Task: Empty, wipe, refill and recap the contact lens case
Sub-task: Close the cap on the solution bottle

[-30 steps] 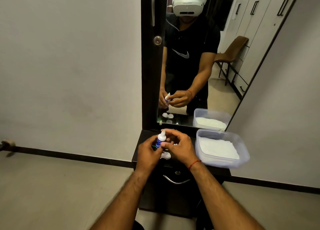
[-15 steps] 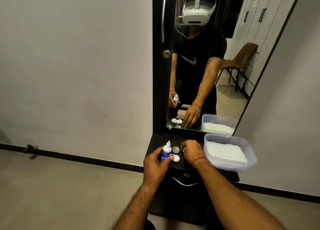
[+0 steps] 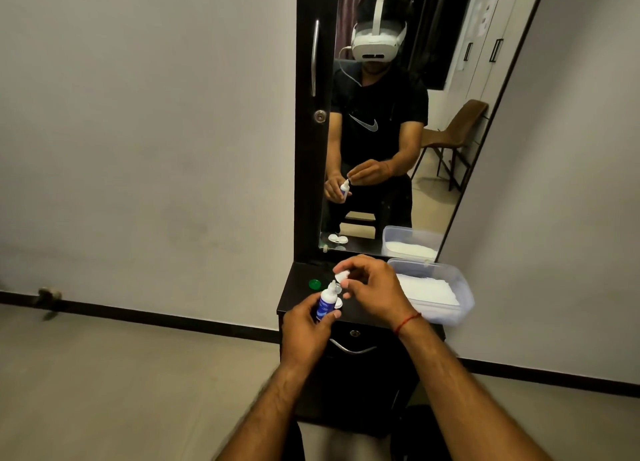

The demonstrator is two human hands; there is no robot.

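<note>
Head view: his left hand (image 3: 304,332) grips a small blue-and-white solution bottle (image 3: 326,304); his right hand (image 3: 372,289) pinches its white cap (image 3: 341,274) just above. The white lens case (image 3: 337,303), mostly hidden behind the bottle, rests on the black dresser top (image 3: 298,296); its green lid (image 3: 314,284) lies nearby, so refilling and recapping seem left.

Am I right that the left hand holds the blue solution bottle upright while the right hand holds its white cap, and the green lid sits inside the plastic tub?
Not quite. The head view shows the green lid lying on the dark cabinet top, left of the hands, not in the plastic tub. The left hand does hold the solution bottle, the right hand its white cap.
</note>
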